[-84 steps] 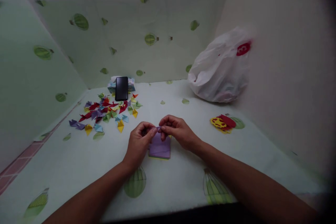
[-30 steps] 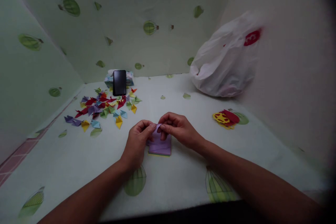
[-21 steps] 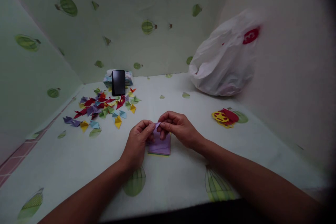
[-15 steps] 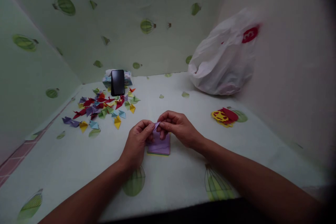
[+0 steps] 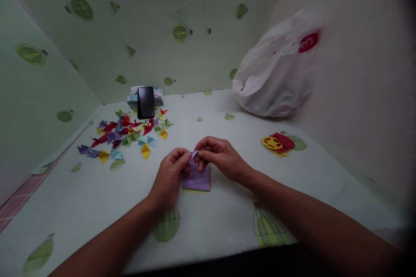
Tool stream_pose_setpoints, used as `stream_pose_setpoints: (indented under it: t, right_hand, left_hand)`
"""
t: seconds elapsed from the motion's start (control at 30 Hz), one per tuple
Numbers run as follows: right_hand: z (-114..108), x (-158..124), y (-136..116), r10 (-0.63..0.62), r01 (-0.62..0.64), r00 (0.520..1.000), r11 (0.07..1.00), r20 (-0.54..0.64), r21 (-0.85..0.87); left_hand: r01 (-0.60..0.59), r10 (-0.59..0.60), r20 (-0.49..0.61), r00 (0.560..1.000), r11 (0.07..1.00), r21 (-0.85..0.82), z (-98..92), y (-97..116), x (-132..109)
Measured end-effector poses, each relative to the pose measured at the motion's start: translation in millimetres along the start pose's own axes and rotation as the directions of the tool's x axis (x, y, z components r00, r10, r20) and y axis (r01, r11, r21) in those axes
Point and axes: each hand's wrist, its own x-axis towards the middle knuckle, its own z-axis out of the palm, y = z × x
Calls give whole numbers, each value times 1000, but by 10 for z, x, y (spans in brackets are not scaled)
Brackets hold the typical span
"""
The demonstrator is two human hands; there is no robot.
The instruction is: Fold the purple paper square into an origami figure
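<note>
Slightly turned since the earliest frame is the small folded paper (image 5: 194,155): more of its purple side is shown now, while both hands are kept at nearly the same place. It is held up near the middle of the near edge of the table (image 5: 224,225), above a stack of square sheets (image 5: 199,180). Its left part is pinched between the thumb and forefinger of the left hand (image 5: 170,173); its right part seems to be pinched likewise by the right hand (image 5: 221,158), though the contact is partly hidden.

This paper can be judged very light, thin and easily creased, so it is best taken by its folded edges, with the fingertips only.

Toward the far left corner, a heap of folded pieces (image 5: 128,135) is spread, and behind it a phone (image 5: 145,102) is leaned on a tissue box (image 5: 159,97). Toward the far right corner, a white plastic bag (image 5: 276,71) is placed; nearer, red and yellow cut-outs (image 5: 278,144) are laid. Only the stack could be brushed by the hands.
</note>
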Motion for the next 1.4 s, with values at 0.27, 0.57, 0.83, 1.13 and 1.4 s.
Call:
stream_pose_setpoints:
  t: [0.27, 0.57, 0.83, 1.13, 1.4]
  right_hand:
    - [-8, 1, 14, -10, 10, 1000, 1000, 5, -8]
    - [-16, -4, 5, 1, -1, 1000, 1000, 9, -24]
    - [-6, -5, -4, -3, 3, 1000, 1000, 6, -12]
    - [-30, -16, -6, -25, 25, 1000, 998, -2, -62]
    - [-16, 0, 43, -22, 17, 999, 993, -43, -116]
  left_hand:
    - [35, -33, 27, 999, 998, -61, -3, -11, 15]
    - [51, -45, 54, 997, 992, -116, -4, -16, 16]
    - [21, -18, 32, 999, 996, -89, 0, -19, 6]
    - [-40, 40, 0, 999, 996, 83, 14, -28, 1]
    - [-42, 39, 19, 999, 970, 240, -29, -29, -1]
